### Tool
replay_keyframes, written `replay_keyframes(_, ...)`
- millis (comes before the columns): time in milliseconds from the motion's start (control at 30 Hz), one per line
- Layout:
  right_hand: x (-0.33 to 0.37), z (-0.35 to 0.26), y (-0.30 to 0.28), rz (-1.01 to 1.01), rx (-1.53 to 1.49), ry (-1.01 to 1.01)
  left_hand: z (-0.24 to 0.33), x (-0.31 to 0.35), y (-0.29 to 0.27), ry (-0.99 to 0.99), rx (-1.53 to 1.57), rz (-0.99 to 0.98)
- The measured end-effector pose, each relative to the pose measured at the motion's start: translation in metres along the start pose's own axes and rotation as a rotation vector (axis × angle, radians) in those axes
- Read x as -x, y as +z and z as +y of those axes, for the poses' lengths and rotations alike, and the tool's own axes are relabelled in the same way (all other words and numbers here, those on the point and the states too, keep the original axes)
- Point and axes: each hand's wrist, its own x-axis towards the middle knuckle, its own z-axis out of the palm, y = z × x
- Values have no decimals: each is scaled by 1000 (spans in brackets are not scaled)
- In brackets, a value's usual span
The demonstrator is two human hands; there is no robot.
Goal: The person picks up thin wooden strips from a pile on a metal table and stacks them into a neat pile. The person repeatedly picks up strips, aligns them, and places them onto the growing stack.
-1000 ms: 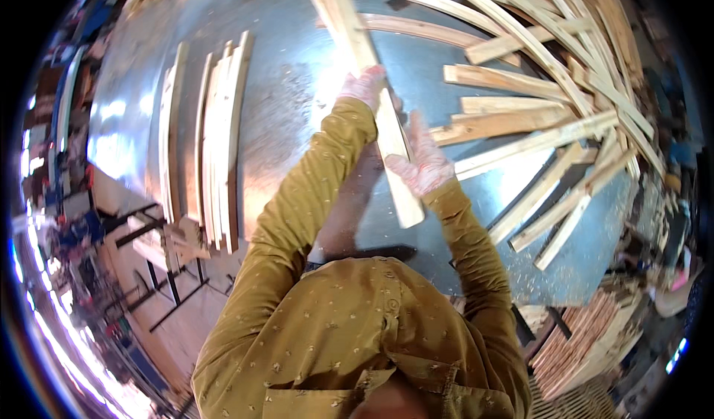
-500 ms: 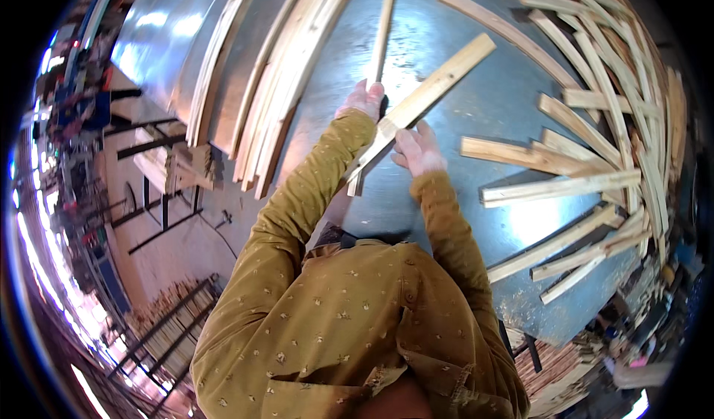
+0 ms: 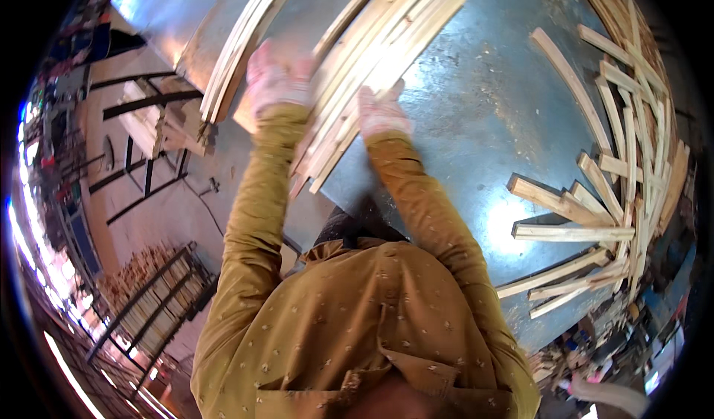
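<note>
Wood strips [image 3: 370, 51] lie between left hand [image 3: 280, 81] — spread — and right hand [image 3: 384, 113], grip unclear.

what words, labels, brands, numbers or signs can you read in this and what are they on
None that I can read.
The wood strips at top centre, the metal table and the shirt show no legible text; the shirt's small pale marks look like a pattern, not lettering.
The clutter along the left edge is too small and blurred to tell whether it carries any.
</note>
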Motion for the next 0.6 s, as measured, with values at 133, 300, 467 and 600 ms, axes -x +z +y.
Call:
replay_keyframes(133, -21, 17, -12, -258, -11, -171, -46, -10, 23, -219, 205, -643)
replay_keyframes(300, 29, 218, -178, 1120, 310, 123, -51, 6, 42, -400, 982, -228)
replay_keyframes(467, 59, 405, -227, 1094, -477, 794, 153, 51, 34, 436, 874, -615)
replay_keyframes(600, 77, 368, -176, 1181, -1010, -315, 306, 112, 25, 375, 900, -1255)
